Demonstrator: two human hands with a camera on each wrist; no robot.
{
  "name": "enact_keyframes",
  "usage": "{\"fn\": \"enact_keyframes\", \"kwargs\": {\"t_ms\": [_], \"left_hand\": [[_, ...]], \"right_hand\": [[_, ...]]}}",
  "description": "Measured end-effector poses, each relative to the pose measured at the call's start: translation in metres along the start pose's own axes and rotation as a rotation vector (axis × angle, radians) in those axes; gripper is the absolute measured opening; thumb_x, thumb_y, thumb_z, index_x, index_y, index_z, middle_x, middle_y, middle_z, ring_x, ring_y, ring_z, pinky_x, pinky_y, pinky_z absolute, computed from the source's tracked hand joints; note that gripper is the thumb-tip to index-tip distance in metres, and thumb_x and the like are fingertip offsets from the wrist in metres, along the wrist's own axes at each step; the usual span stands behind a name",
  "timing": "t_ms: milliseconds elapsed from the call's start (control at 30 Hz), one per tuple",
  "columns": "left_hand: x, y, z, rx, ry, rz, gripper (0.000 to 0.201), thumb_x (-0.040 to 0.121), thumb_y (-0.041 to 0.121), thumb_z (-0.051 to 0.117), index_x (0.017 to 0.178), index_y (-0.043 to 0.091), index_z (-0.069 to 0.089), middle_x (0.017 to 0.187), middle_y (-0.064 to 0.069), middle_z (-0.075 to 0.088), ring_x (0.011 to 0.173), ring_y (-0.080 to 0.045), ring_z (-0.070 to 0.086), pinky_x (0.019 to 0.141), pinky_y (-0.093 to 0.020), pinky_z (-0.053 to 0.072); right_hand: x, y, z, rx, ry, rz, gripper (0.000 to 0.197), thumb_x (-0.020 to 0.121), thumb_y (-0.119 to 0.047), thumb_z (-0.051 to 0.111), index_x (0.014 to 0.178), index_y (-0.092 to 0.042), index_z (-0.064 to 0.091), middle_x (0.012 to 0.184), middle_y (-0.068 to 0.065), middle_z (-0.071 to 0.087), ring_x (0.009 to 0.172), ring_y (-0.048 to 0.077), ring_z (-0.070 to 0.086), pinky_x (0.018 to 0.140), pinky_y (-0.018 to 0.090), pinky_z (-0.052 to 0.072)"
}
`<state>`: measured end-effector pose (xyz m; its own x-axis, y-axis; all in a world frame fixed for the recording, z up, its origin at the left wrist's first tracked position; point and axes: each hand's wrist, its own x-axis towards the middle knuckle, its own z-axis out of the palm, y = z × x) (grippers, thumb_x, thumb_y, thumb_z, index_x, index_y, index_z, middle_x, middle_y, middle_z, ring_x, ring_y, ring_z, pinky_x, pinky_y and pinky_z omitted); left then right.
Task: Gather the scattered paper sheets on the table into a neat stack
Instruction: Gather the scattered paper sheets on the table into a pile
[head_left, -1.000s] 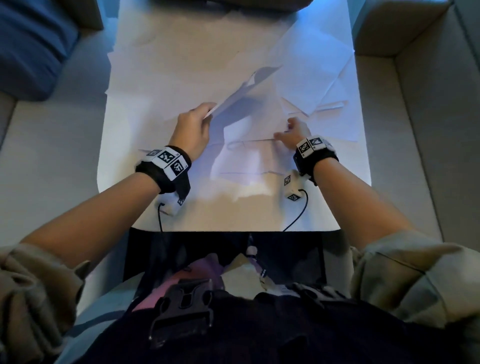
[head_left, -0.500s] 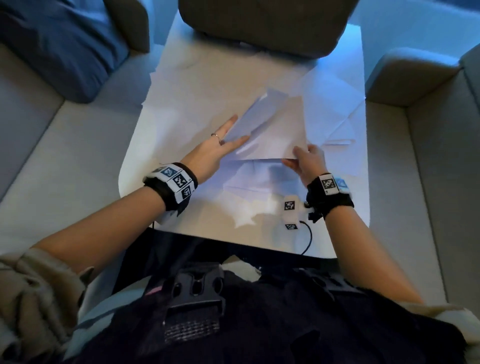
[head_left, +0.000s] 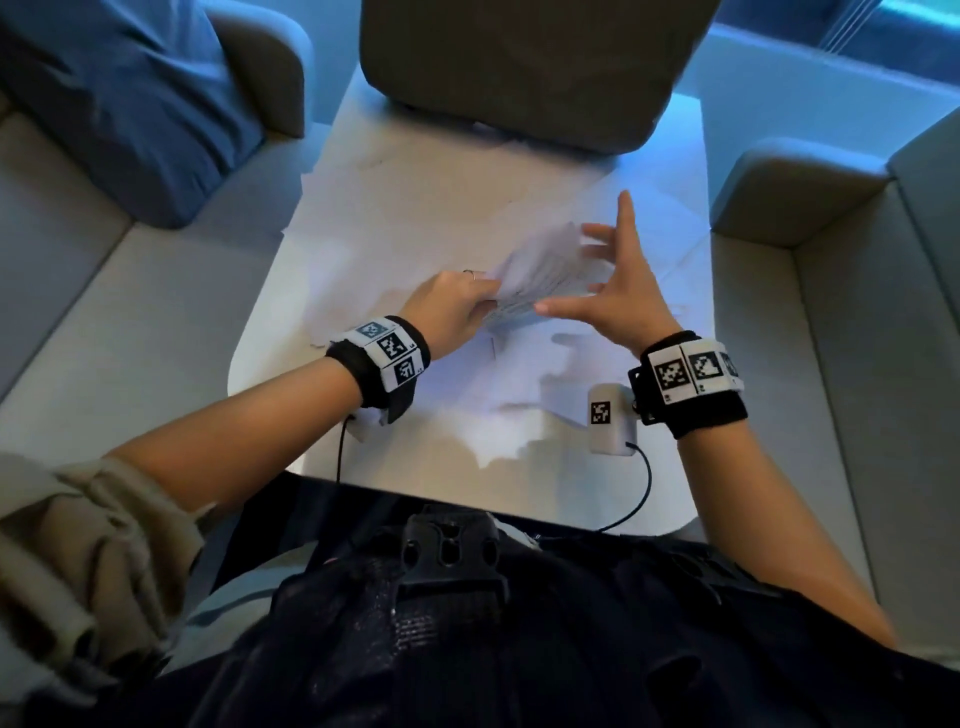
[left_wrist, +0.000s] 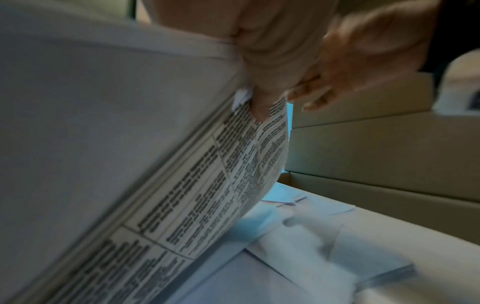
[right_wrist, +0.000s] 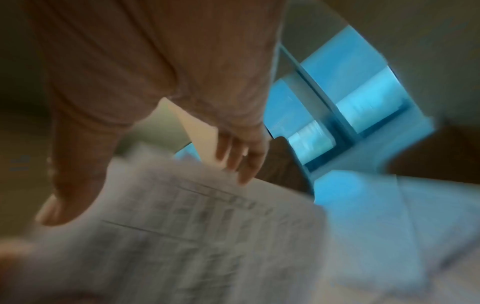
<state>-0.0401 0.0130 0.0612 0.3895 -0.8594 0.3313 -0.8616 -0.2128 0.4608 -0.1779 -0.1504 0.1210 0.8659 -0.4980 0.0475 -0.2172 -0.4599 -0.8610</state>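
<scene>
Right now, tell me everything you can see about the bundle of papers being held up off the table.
The bundle of papers is several white sheets, the facing one printed with black text in ruled table boxes. It is lifted off the table, tilted, its free end curling. The left hand grips its near edge; the right hand, fingers spread straight, meets the opposite side. More loose sheets lie below.

left hand (head_left: 457, 306) gripping lifted bundle of printed sheets (head_left: 540, 275) above white table (head_left: 415, 467), right hand (head_left: 623, 291) fingers spread beside the bundle, loose sheets (head_left: 405, 228) scattered flat beneath, blue cushion (head_left: 130, 98) far left
</scene>
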Motion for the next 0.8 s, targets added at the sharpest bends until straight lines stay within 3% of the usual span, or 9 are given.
{"fn": "enact_keyframes", "kwargs": {"t_ms": [67, 133, 200, 267, 367, 433, 567, 667, 800], "left_hand": [[0.000, 0.001, -0.004, -0.013, 0.004, 0.080, 0.032, 0.084, 0.006, 0.048, 0.105, 0.016, 0.070, 0.084, -0.010, 0.070, 0.071, -0.034, 0.063, 0.059, -0.037, 0.052], [0.000, 0.005, -0.009, -0.059, 0.017, 0.173, 0.035, 0.086, 0.005, 0.048, 0.111, 0.022, 0.065, 0.093, -0.004, 0.072, 0.075, -0.030, 0.064, 0.062, -0.036, 0.054], [0.000, 0.009, -0.016, -0.100, 0.015, 0.222, 0.040, 0.088, 0.006, 0.051, 0.121, 0.028, 0.052, 0.101, -0.005, 0.071, 0.079, -0.029, 0.065, 0.067, -0.032, 0.053], [0.000, 0.011, -0.024, -0.120, -0.029, 0.163, 0.052, 0.089, 0.008, 0.055, 0.129, 0.034, 0.035, 0.100, -0.010, 0.070, 0.078, -0.033, 0.064, 0.070, -0.032, 0.049], [-0.004, 0.005, -0.037, -0.170, -0.122, 0.002, 0.066, 0.089, 0.015, 0.063, 0.141, 0.035, 0.027, 0.109, -0.008, 0.068, 0.094, -0.031, 0.064, 0.083, -0.033, 0.049], [-0.009, -0.008, -0.044, -0.143, -0.145, -0.074, 0.060, 0.087, 0.020, 0.067, 0.139, 0.029, 0.039, 0.103, -0.008, 0.070, 0.094, -0.027, 0.065, 0.084, -0.033, 0.050], [-0.025, -0.034, -0.053, 0.044, -0.178, -0.244, 0.016, 0.083, 0.026, 0.070, 0.099, 0.024, 0.072, 0.072, -0.001, 0.065, 0.069, -0.027, 0.059, 0.070, -0.034, 0.051], [-0.038, -0.057, -0.055, 0.038, -0.098, -0.387, 0.019, 0.078, 0.036, 0.075, 0.089, 0.020, 0.074, 0.076, -0.002, 0.070, 0.073, -0.023, 0.060, 0.067, -0.030, 0.047], [-0.051, -0.080, -0.055, -0.314, 0.145, -0.539, 0.019, 0.063, 0.033, 0.086, 0.075, 0.037, 0.072, 0.065, 0.029, 0.065, 0.060, 0.011, 0.057, 0.065, -0.012, 0.046]], "right_hand": [[0.005, 0.014, -0.009, -0.330, 0.036, -0.079, 0.137, 0.054, -0.029, 0.092, 0.151, -0.011, -0.003, 0.150, 0.012, 0.026, 0.136, 0.024, 0.029, 0.112, 0.035, 0.027], [0.008, 0.022, -0.013, -0.378, -0.019, -0.042, 0.110, 0.058, -0.026, 0.090, 0.147, -0.021, 0.026, 0.146, 0.005, 0.038, 0.135, 0.023, 0.034, 0.110, 0.035, 0.026], [0.007, 0.023, -0.011, -0.225, -0.062, 0.048, 0.048, 0.066, -0.019, 0.085, 0.109, -0.021, 0.065, 0.104, 0.005, 0.066, 0.097, 0.019, 0.060, 0.086, 0.037, 0.046], [0.005, 0.023, -0.009, -0.121, -0.059, 0.082, 0.012, 0.073, -0.016, 0.080, 0.081, -0.018, 0.070, 0.076, 0.005, 0.066, 0.068, 0.011, 0.059, 0.070, 0.035, 0.048], [0.002, 0.028, -0.010, -0.044, -0.016, 0.083, 0.012, 0.078, -0.017, 0.076, 0.089, -0.019, 0.072, 0.086, 0.004, 0.071, 0.078, 0.009, 0.067, 0.080, 0.032, 0.054], [-0.002, 0.033, -0.014, -0.009, 0.031, 0.091, 0.015, 0.079, -0.017, 0.075, 0.094, -0.016, 0.072, 0.090, 0.005, 0.071, 0.085, 0.016, 0.068, 0.084, 0.034, 0.054], [-0.013, 0.041, -0.024, 0.034, 0.112, 0.096, 0.014, 0.081, -0.015, 0.073, 0.095, -0.013, 0.071, 0.087, 0.005, 0.069, 0.072, 0.001, 0.064, 0.076, 0.026, 0.052], [-0.026, 0.046, -0.033, 0.117, 0.157, 0.122, 0.017, 0.082, -0.013, 0.072, 0.098, -0.012, 0.069, 0.079, -0.009, 0.071, 0.068, -0.008, 0.063, 0.070, 0.016, 0.051], [-0.046, 0.057, -0.040, 0.211, 0.219, 0.197, 0.013, 0.081, -0.012, 0.073, 0.093, -0.017, 0.070, 0.084, -0.012, 0.072, 0.082, 0.008, 0.068, 0.076, 0.023, 0.054]]}}
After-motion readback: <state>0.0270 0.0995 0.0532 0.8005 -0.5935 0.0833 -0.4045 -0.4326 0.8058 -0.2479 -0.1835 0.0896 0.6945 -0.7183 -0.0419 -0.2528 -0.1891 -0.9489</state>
